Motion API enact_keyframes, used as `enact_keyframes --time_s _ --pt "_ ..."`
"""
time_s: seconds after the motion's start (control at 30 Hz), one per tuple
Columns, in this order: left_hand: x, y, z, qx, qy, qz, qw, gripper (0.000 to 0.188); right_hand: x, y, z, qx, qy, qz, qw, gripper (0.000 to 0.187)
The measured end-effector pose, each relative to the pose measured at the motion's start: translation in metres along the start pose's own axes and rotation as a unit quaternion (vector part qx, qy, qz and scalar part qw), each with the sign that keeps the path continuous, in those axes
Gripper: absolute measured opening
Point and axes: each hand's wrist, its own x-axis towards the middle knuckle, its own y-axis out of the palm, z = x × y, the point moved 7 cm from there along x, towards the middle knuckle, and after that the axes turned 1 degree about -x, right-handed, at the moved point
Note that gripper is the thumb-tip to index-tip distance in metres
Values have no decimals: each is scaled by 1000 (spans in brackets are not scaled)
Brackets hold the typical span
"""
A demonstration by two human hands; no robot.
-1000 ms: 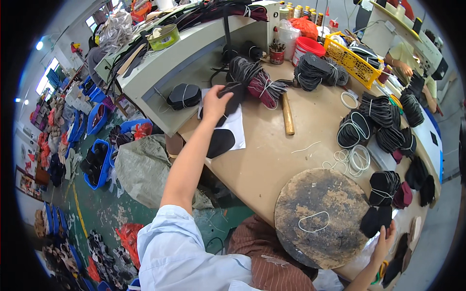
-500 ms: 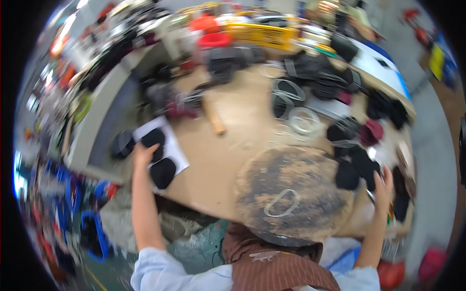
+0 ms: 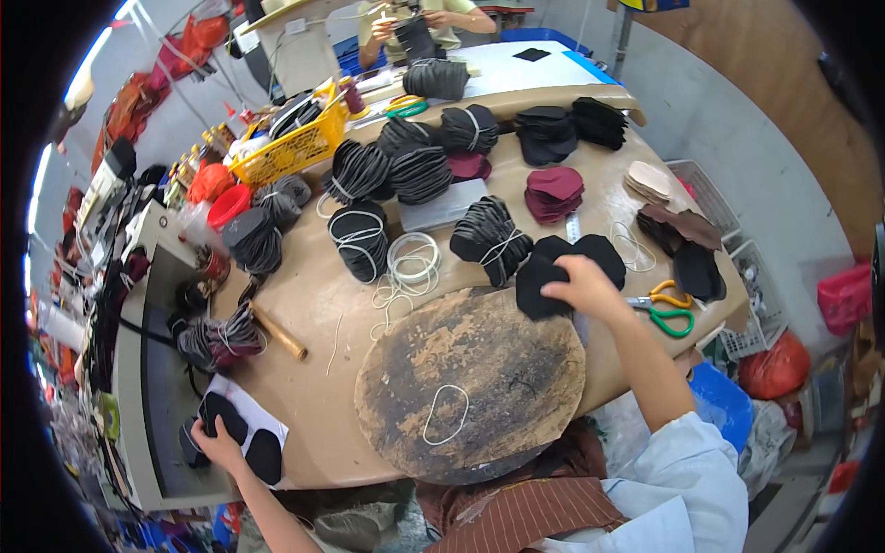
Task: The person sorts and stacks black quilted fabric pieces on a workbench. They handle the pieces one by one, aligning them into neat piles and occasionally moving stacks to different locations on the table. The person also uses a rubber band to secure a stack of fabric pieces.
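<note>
my left hand (image 3: 219,444) on cutouts (image 3: 230,417) lower left, loop (image 3: 466,405) on block (image 3: 516,369) on the surface (image 3: 341,438) lower centre, my right hand (image 3: 590,288) on other cutouts (image 3: 537,284) right of centre, scissors (image 3: 654,307) farther right

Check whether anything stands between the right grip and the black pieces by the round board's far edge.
Nothing visible does: the right grip appears to touch the left one of the black pieces. The tied black bundle lies beyond, to the left, and the scissors lie right of the wrist, neither in between.
</note>
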Motion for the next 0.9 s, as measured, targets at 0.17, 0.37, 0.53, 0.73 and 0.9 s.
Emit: enact_keyframes --time_s 0.17,0.37,0.53,0.73,0.9 --pt "-9 -21 -91 -393 -103 -6 914 45 18 -31 -32 -199 22 -145 969 45" --pt "-69 -25 -213 -643 -249 241 683 42 5 -61 -56 121 11 -232 965 67" --pt "-160 18 -279 -631 -289 432 576 43 -8 -59 -89 -106 147 -180 967 71" --pt "-207 56 -313 -608 -332 518 502 41 -10 -54 -102 51 88 -139 985 56" --pt "-215 66 -315 -607 -388 520 459 29 -11 -53 -100 -24 46 -213 976 58"
